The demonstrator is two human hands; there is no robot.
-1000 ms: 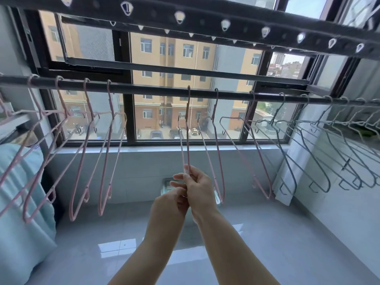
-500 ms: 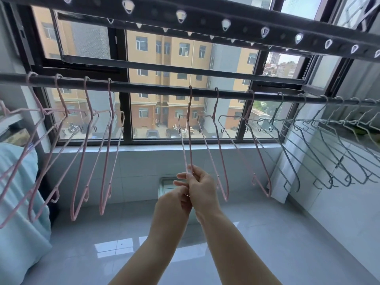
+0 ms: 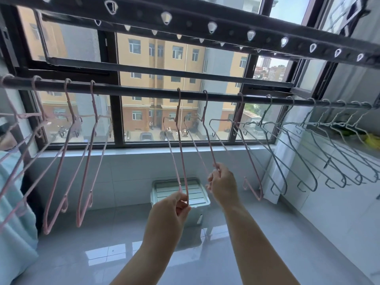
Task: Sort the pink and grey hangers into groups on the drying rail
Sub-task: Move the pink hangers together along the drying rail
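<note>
The left hand (image 3: 171,206) pinches the bottom of one pink hanger (image 3: 181,145) in its fingers; the right hand (image 3: 223,183) pinches the next pink hanger (image 3: 208,136). Both hang mid-rail (image 3: 144,91), pink hangers (image 3: 67,153) left, grey hangers (image 3: 320,153) right.

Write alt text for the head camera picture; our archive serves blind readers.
Two bare hands each grip the bottom of a pink hanger on a dark drying rail by a window: the left hand holds one hanger, the right hand its neighbour. More pink hangers hang left, grey hangers right.
</note>
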